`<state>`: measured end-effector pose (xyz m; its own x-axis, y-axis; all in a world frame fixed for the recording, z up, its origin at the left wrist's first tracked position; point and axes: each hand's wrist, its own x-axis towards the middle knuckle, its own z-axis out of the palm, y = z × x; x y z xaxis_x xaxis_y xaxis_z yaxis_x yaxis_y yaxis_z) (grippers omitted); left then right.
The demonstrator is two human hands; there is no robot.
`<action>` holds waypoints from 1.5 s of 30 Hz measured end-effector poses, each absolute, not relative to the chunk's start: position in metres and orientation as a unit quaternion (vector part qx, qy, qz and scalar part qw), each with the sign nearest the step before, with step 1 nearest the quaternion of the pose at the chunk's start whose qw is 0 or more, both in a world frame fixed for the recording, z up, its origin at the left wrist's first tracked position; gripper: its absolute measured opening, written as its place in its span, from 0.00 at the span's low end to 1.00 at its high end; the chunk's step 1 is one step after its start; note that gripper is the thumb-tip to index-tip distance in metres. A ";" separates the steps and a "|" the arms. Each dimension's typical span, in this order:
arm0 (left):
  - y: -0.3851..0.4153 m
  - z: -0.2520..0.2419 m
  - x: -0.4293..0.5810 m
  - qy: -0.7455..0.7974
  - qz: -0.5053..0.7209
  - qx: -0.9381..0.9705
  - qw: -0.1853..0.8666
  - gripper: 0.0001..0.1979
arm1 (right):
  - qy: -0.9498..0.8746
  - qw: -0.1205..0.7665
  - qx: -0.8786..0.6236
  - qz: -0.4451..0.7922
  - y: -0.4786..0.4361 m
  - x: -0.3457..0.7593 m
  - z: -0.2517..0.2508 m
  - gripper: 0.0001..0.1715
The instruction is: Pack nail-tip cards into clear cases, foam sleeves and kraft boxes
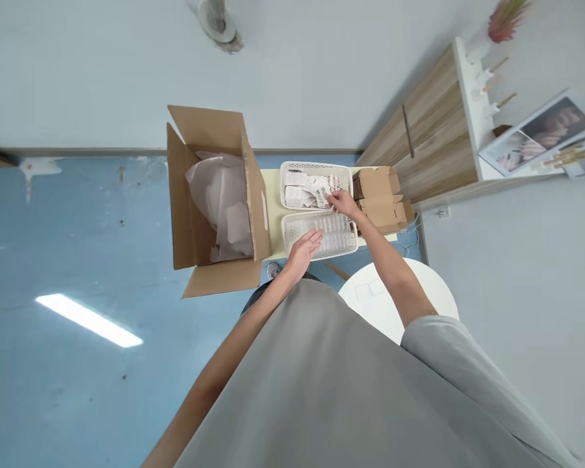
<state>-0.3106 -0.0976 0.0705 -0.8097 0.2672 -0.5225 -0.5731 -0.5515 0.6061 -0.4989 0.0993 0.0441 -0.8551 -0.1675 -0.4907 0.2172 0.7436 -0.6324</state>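
My right hand [340,201] is at the right end of the far white basket [316,166], its fingers pinched on a white printed packet [320,188]. More printed packets [296,195] lie in that basket. My left hand [306,249] is over the near white basket [287,227], palm down with its fingers stretched out and nothing visible in it. Clear plastic pieces [335,234] stand in rows in the near basket.
An open cardboard box [182,201] with white foam sheets [221,195] is left of the baskets. Folded brown cartons [377,195] lie to their right. A round white table [433,286] is near my right arm, and a wooden cabinet [439,130] stands at the wall.
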 end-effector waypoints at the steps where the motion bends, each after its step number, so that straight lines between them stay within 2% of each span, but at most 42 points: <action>1: -0.093 0.069 -0.312 0.415 0.855 -0.196 0.243 0.41 | 0.870 0.255 0.047 -0.418 0.106 -0.483 0.050 0.28; 5: -0.073 0.061 -0.313 0.456 0.826 -0.228 0.242 0.31 | 0.775 0.205 0.167 -0.574 0.126 -0.411 0.072 0.30; 9: -0.050 0.055 -0.302 0.493 0.790 -0.243 0.270 0.21 | 0.718 0.163 0.253 -0.628 0.137 -0.333 0.092 0.34; 15: -0.015 0.060 -0.254 0.520 0.758 -0.140 0.369 0.15 | 0.684 0.125 0.323 -0.642 0.155 -0.220 0.125 0.35; 20: 0.002 0.067 -0.212 0.542 0.707 0.004 0.453 0.14 | 0.655 0.020 0.380 -0.652 0.169 -0.137 0.147 0.32; 25: 0.011 0.078 -0.198 0.557 0.676 0.076 0.477 0.14 | 0.636 -0.060 0.408 -0.653 0.167 -0.090 0.155 0.33; 31: 0.020 0.081 -0.186 0.541 0.705 0.057 0.456 0.18 | 0.614 -0.105 0.427 -0.655 0.163 -0.080 0.144 0.33; 35: 0.025 0.077 -0.175 0.578 0.718 0.043 0.386 0.20 | 0.595 -0.132 0.451 -0.652 0.160 -0.076 0.139 0.34; 41: 0.015 0.078 -0.158 0.666 0.687 0.131 0.259 0.13 | 0.584 -0.127 0.424 -0.680 0.150 -0.068 0.139 0.34; 45: 0.003 0.078 -0.144 0.687 0.657 0.168 0.260 0.11 | 0.571 -0.140 0.439 -0.679 0.147 -0.063 0.130 0.25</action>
<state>-0.1445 0.0029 0.0783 -0.8084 0.5727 -0.1360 -0.1101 0.0799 0.9907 -0.0633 0.1473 0.1296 -0.5757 0.6919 -0.4358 0.3111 -0.3076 -0.8992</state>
